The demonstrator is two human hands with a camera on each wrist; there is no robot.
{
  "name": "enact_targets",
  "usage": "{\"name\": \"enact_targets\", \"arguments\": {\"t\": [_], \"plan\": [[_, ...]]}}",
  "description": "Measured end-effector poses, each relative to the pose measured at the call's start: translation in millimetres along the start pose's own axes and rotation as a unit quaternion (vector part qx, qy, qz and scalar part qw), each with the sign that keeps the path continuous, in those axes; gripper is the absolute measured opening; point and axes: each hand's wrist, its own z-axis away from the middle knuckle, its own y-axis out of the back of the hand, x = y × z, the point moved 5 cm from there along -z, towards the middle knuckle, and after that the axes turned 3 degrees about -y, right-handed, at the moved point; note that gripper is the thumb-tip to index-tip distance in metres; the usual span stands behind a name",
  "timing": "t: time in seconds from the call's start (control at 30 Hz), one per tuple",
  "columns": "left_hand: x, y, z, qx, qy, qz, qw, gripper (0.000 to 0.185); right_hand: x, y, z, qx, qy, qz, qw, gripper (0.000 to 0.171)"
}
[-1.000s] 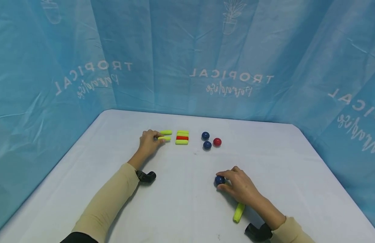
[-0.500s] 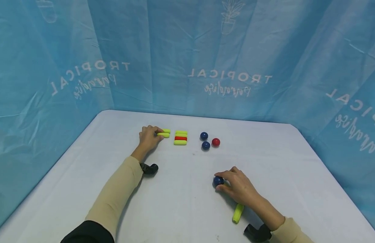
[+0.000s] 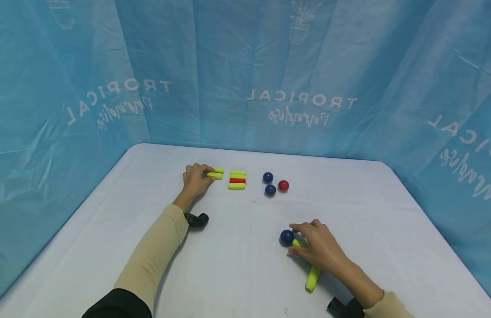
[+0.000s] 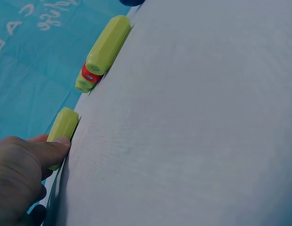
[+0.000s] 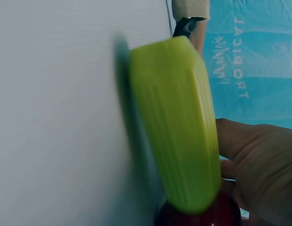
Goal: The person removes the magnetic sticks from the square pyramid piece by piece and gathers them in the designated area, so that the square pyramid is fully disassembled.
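**Tabletop [image 3: 368,198], white cloth, seen from the 6 o'clock edge.**

1. Left hand [image 3: 195,179], toward 11 o'clock. Its fingers are curled, and the tips pinch the paired yellow bars [image 3: 216,173] at their left ends. In the left wrist view the thumb presses the end of the nearer bar [image 4: 63,127].
2. Stacked row of bars [image 3: 237,179], just beside the pair at its 3 o'clock. It is three yellow and one red, lying parallel and touching.
3. Ball cluster at 12 to 1 o'clock: two blue balls [image 3: 268,177] [image 3: 270,190] and a red ball [image 3: 283,185], set close together.
4. Right hand [image 3: 317,247], toward 5 o'clock, palm down over a loose yellow bar [image 3: 312,278]. Yellow shows at the fingertips and again below the palm, and whether this is one piece or two cannot be told. The fingers are loosely bent, and whether they grip the bar is also unclear.
5. Lone blue ball [image 3: 287,237], at the 9 o'clock side of the right fingertips, very close or touching.
6. Blue printed curtain [image 3: 245,66], on three sides.

**Step in hand, as judged:** the left hand is squaring the pair into line, while the right hand settles on the loose bar.

**Next move would call for:** a firm pinch across the loose bar, lifting it without rolling the lone blue ball. The left fingers would need to let go without skewing the pair.
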Motion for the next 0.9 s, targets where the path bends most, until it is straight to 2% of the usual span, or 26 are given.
{"name": "enact_targets", "arguments": {"t": [0.17, 0.33, 0.47, 0.63, 0.77, 0.9], "plan": [[-1.9, 2.7, 0.4, 0.008, 0.003, -0.003, 1.0000, 0.026, 9, 5, 15, 0.004, -0.006, 0.029, 1.000, 0.056], [-4.9, 4.4, 0.6, 0.015, 0.005, -0.005, 0.9999, 0.026, 12, 11, 27, 0.037, 0.011, 0.037, 0.999, 0.042], [-7.2, 5.5, 1.7, 0.017, 0.007, -0.005, 0.9998, 0.026, 11, 11, 28, 0.062, 0.021, 0.021, 0.998, 0.027], [-7.3, 6.6, 6.2, 0.018, 0.013, -0.002, 0.9997, 0.029, 7, 7, 18, 0.066, 0.046, -0.006, 0.997, 0.021], [1.9, 9.0, 16.4, 0.033, 0.015, 0.037, 0.9987, 0.034, 3, 3, 8, 0.055, 0.070, -0.026, 0.996, 0.021], [29.3, 11.3, 43.0, 0.051, -0.005, 0.128, 0.9905, 0.029, 1, 0, 0, 0.039, 0.079, -0.035, 0.996, 0.021]]}}
